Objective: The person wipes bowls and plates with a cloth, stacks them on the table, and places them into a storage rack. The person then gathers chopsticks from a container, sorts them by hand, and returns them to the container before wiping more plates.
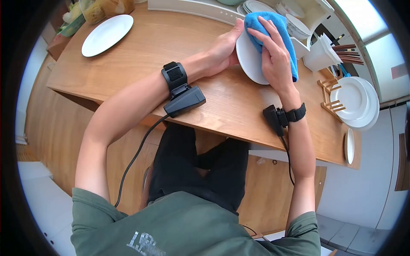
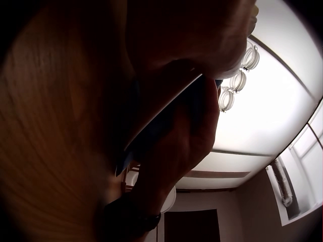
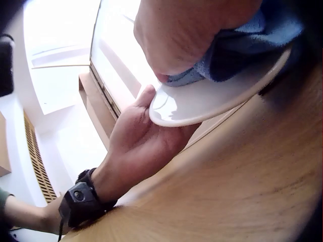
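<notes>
My left hand [image 1: 222,53] grips a white plate [image 1: 249,64] by its left edge, the thumb on the rim and the palm beneath. The plate is held tilted over the table. My right hand [image 1: 275,62] holds a blue cloth [image 1: 292,53] against the plate's face, its fingers laid over the fabric. In the right wrist view, the bunched cloth [image 3: 237,55] covers the far part of the plate [image 3: 207,103], while the near rim shows bare beside the left thumb. The left wrist view is dark, with the plate seen edge-on between both hands.
A white oval plate [image 1: 107,35] lies at the table's left. Behind my hands stands a white rack [image 1: 192,10] with bowls and plates. To the right are a white chopstick holder [image 1: 318,53], a wooden rack [image 1: 331,96] with upright plates [image 1: 352,100], and a small dish [image 1: 349,146] near the edge.
</notes>
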Demonstrator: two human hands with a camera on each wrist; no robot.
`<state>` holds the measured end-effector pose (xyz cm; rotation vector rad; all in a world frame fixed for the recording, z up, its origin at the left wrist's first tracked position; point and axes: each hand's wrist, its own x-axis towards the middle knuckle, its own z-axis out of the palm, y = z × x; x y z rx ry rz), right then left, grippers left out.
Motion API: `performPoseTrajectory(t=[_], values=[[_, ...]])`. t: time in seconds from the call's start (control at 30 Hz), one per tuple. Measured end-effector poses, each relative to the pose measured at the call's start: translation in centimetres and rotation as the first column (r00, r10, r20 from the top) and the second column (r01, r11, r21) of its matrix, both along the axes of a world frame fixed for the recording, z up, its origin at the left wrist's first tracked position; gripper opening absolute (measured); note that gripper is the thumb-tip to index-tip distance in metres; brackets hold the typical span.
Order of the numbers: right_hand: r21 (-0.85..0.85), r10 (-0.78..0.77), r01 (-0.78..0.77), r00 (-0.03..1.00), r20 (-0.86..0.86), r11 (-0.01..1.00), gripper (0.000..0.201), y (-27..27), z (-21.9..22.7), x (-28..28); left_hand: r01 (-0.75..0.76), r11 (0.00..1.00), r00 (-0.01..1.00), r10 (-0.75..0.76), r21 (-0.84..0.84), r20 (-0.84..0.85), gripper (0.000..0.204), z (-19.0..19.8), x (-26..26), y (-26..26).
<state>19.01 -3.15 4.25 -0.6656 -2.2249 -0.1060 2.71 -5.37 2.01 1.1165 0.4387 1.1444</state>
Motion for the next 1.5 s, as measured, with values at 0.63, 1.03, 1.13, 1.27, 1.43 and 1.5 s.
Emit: performPoseTrajectory(t=[0.63,1.03,1.13,1.27,1.43,1.5], values=[[-0.119,0.198,-0.175,0.954,0.227,0.977,0.043,-1.1,0.4,0.1,-0.283,0.929,0.907,0.34,-0.24,0.248,0.058,-1.3,-1.2,2.8],[0.072,-0.223,0.215,0.965,0.138,0.974,0.035,1.3,0.1,3.2,-0.357,0.888,0.915,0.394,-0.29,0.079,0.055,-0.6,-1.2,2.3],[0.095,-0.257,0.249,0.962,0.088,0.964,0.035,1.5,0.2,3.1,-0.3,0.913,0.947,0.319,-0.278,0.025,0.056,-0.2,-0.7,1.8],[0.024,-0.23,0.229,0.968,0.1,0.973,0.049,1.1,-0.1,2.7,-0.237,0.936,0.971,0.233,-0.26,-0.046,0.057,0.0,-0.3,1.0],[-0.048,0.015,-0.008,0.99,0.138,0.999,0.051,0.1,0.0,1.4,-0.162,0.965,0.986,0.164,-0.208,-0.007,0.058,-0.8,-0.4,1.7],[-0.121,0.098,-0.08,0.984,0.152,0.989,0.053,-0.5,0.3,0.8,-0.186,0.955,0.979,0.2,-0.231,0.036,0.057,-0.8,-0.5,1.8]])
